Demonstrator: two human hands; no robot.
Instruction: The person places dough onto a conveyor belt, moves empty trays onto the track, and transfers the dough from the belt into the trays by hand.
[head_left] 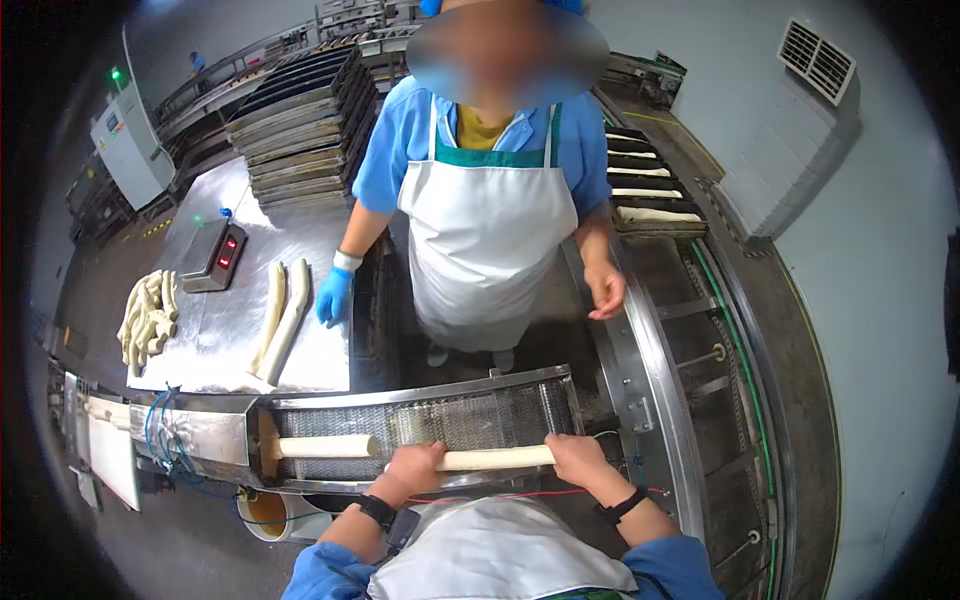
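Holding one long dough stick [497, 459] by both ends over the mesh conveyor [470, 420]: left hand [412, 468] and right hand [577, 460] each with grip closed around it. Lying just left on the mesh, a second dough stick [325, 446]. Standing opposite, a co-worker in a white apron [488, 235], blue-gloved hand [334, 296] hanging beside the steel surface [215, 335].

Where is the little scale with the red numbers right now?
The scale sits on the steel table at upper left of the head view, between the dough pile and two long dough sticks.
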